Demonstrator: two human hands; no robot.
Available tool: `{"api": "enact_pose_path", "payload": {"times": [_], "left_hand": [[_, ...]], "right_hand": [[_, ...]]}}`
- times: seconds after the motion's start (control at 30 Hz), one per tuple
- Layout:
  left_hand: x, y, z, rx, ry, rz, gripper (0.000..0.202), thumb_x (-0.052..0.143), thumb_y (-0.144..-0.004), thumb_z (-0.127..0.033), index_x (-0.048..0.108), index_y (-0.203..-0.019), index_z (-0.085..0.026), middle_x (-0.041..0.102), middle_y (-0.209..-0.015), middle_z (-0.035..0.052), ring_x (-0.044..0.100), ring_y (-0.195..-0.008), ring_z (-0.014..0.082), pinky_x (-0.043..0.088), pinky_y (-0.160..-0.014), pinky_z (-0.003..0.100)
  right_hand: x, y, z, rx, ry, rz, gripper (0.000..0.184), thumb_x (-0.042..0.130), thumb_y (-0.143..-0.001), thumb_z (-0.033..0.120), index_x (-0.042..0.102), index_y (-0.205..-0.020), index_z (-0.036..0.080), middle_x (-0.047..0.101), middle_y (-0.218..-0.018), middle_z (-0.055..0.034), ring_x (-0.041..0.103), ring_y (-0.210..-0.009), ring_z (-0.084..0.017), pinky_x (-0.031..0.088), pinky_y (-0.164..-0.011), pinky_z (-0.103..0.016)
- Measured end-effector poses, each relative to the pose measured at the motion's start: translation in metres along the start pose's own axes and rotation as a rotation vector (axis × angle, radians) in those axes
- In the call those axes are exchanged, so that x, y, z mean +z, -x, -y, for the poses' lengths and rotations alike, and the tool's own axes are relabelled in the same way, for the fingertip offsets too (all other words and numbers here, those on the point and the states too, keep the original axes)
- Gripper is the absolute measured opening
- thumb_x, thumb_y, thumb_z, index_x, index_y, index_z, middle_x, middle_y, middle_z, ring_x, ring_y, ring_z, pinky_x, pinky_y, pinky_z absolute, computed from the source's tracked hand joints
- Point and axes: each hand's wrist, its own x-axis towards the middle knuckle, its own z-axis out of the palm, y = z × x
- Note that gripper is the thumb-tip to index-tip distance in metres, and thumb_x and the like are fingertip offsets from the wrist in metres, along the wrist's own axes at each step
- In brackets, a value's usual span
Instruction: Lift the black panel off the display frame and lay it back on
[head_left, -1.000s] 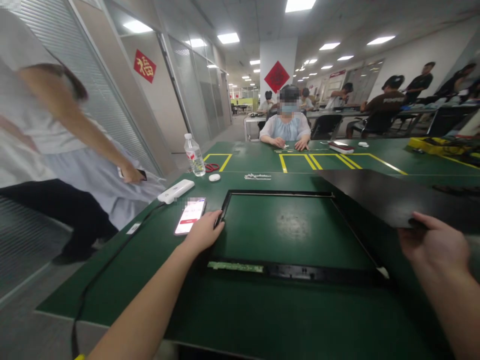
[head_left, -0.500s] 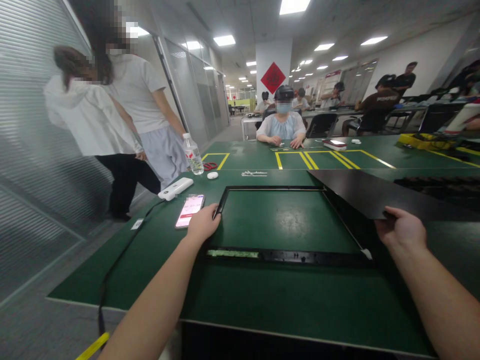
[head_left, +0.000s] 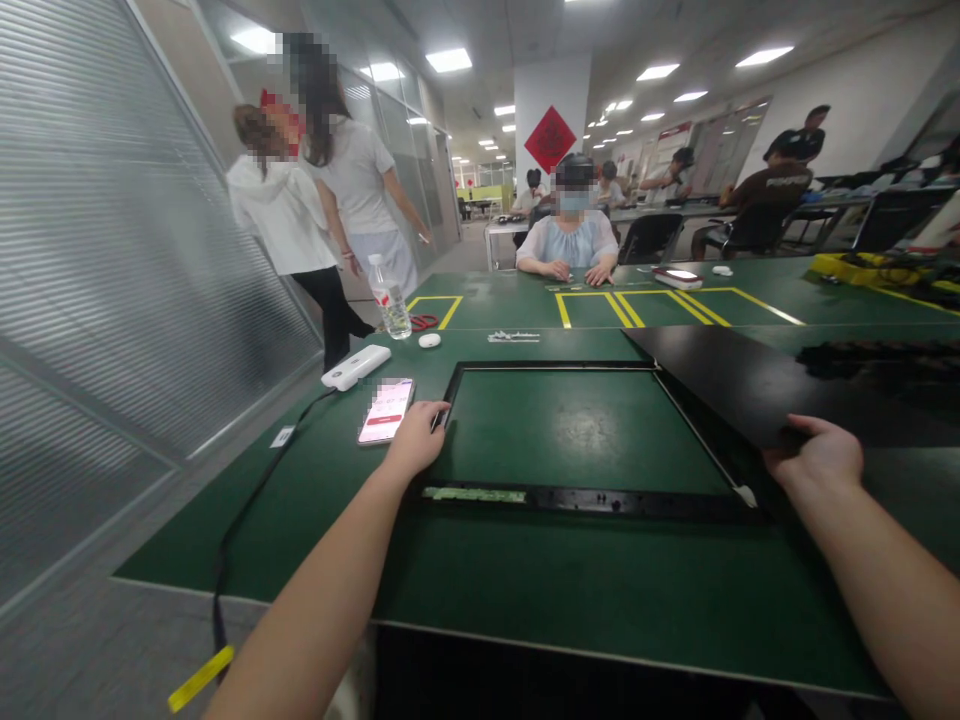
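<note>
The black panel [head_left: 750,385] is out of its frame, raised at a tilt over the right of the table, its far side reaching beyond the frame. My right hand [head_left: 817,458] is clamped on its near corner, thumb on top and fingers underneath. The black rectangular frame [head_left: 600,500] lies flat at the near middle of the green table [head_left: 525,600], open, with the tabletop showing through it. My left hand [head_left: 416,440] is laid on the frame's left rail, fingers bent onto it; I cannot tell whether it pinches or only presses. In my judgement the two parts are fully separated and not yet rejoined. The panel is thin, rigid, matte and dark. The frame is narrow on three sides, and its broader near bar carries a green circuit strip [head_left: 472,494]. The table surface is smooth and scuffed. Just left of the frame lies a lit smartphone [head_left: 386,410], with a white glossy power bank [head_left: 356,367] beyond it. Farther off stand a clear plastic water bottle [head_left: 390,297] and red scissors [head_left: 424,322]. A seated person [head_left: 574,240] works at the far edge.
</note>
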Motion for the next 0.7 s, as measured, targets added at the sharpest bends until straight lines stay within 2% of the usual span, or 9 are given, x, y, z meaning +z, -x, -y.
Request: {"api": "enact_pose_path", "payload": {"times": [0.1,0.2,0.37,0.5,0.6,0.7], "left_hand": [[0.000,0.000,0.001,-0.006,0.005,0.014,0.045,0.050,-0.083,-0.009,0.069,-0.124,-0.017,0.067,-0.130,0.0139,0.060,-0.126,0.0289,0.044,-0.114,0.044],[0.000,-0.001,0.001,-0.011,0.038,0.001,0.046,0.053,-0.082,-0.010,0.069,-0.125,-0.016,0.065,-0.130,0.0150,0.061,-0.126,0.0296,0.045,-0.113,0.045],[0.000,-0.002,0.000,0.004,0.087,-0.049,0.039,0.058,-0.083,-0.018,0.071,-0.120,-0.016,0.063,-0.128,0.0149,0.060,-0.125,0.0309,0.043,-0.115,0.048],[-0.002,-0.001,-0.003,0.012,0.168,-0.089,0.037,0.060,-0.084,-0.026,0.070,-0.119,-0.017,0.065,-0.127,0.0143,0.058,-0.127,0.0318,0.041,-0.116,0.051],[-0.001,-0.001,-0.007,-0.057,0.371,-0.114,0.037,0.065,-0.082,-0.030,0.070,-0.117,-0.018,0.067,-0.126,0.0129,0.061,-0.123,0.0306,0.044,-0.114,0.051],[-0.002,-0.001,-0.013,-0.182,0.790,-0.117,0.044,0.072,-0.079,-0.037,0.068,-0.116,-0.016,0.069,-0.124,0.0137,0.064,-0.121,0.0293,0.047,-0.111,0.047]], "right_hand": [[0.005,0.013,0.000,-0.027,-0.015,-0.088,0.026,0.048,-0.060,-0.004,0.055,-0.071,0.018,0.069,-0.080,-0.0004,0.064,-0.057,-0.010,0.058,-0.054,-0.021],[0.011,0.026,0.003,-0.041,-0.024,-0.094,0.029,0.047,-0.061,-0.007,0.057,-0.072,0.018,0.069,-0.081,-0.0011,0.066,-0.059,-0.011,0.059,-0.056,-0.020],[0.021,0.043,0.008,-0.104,-0.060,-0.052,0.025,0.048,-0.066,-0.005,0.056,-0.069,0.018,0.067,-0.077,-0.0007,0.064,-0.057,-0.009,0.057,-0.055,-0.016],[0.025,0.058,0.007,-0.150,-0.081,0.049,0.023,0.049,-0.068,-0.002,0.059,-0.072,0.018,0.068,-0.079,-0.0025,0.066,-0.061,-0.011,0.059,-0.057,-0.018],[0.025,0.069,0.008,-0.151,-0.040,0.147,0.024,0.051,-0.068,0.001,0.063,-0.078,0.019,0.070,-0.084,-0.0045,0.068,-0.067,-0.014,0.061,-0.057,-0.023],[0.022,0.076,0.012,-0.122,0.062,0.140,0.024,0.056,-0.067,0.003,0.065,-0.082,0.020,0.070,-0.084,-0.0052,0.067,-0.066,-0.017,0.065,-0.062,-0.032]]}}
